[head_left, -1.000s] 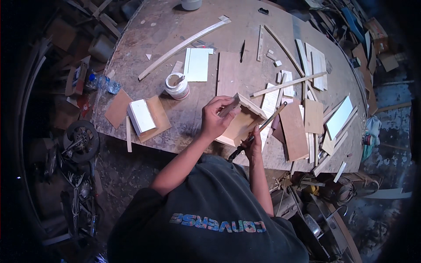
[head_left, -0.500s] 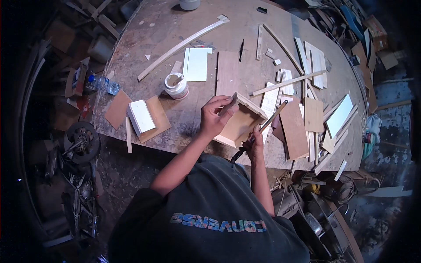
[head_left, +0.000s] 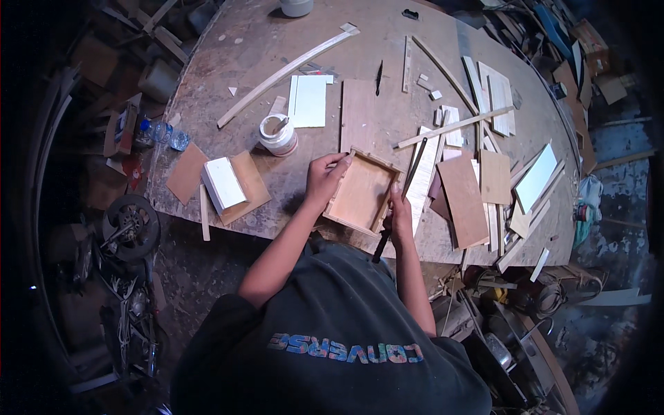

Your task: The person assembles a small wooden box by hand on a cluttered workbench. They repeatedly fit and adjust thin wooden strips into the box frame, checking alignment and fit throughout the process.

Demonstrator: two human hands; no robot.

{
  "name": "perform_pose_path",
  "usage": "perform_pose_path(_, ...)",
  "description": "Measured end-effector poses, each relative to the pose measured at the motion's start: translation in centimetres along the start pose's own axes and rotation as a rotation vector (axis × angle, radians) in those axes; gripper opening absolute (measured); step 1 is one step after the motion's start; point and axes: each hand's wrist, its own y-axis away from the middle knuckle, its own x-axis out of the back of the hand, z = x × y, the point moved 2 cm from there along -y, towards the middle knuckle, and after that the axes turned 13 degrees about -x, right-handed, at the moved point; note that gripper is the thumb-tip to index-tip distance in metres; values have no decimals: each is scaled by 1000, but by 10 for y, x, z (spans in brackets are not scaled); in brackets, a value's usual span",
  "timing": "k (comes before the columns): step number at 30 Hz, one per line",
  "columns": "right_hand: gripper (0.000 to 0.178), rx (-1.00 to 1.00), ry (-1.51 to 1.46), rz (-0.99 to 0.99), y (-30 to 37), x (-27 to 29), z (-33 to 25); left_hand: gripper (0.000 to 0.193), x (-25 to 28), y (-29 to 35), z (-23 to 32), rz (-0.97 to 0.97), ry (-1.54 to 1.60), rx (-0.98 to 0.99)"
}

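Note:
A shallow, open-topped wooden box [head_left: 360,190] is held at the table's near edge, its open side facing up. My left hand [head_left: 326,178] grips its left wall, with the thumb over the rim near the far corner. My right hand [head_left: 399,213] is closed at the right wall, its thumb upright against the rim. A long, thin dark tool [head_left: 416,166] also passes through my right hand, one end pointing away across the table and the other toward my body. Its exact kind is unclear, and my right fingers are partly hidden.
An open white tub [head_left: 279,136] with a stick in it stands left of the box. A white-topped block [head_left: 225,184] lies on brown boards. Wooden strips and panels [head_left: 462,200] are heaped at the right. A plastic bottle [head_left: 160,131] lies at the left edge.
The box has turned from tilted to facing up and come slightly nearer and left. The dark tool has swung more upright in my right hand. Both hands keep hold.

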Motion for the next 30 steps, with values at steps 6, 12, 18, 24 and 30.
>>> perform_pose_path(6,44,38,-76,-54,-4,5,7,34,0,3,3,62,57,-24)
perform_pose_path(12,67,352,86,-13,11,-1,-7,37,9,1,-10,143,203,-27)
perform_pose_path(18,71,479,157,-8,32,-12,-25,33,15,0,-7,127,365,47)
perform_pose_path(24,73,471,217,20,49,-20,-39,32,14,1,-9,127,429,59)
perform_pose_path(30,65,477,293,67,51,-22,-41,32,15,5,-6,138,435,88)
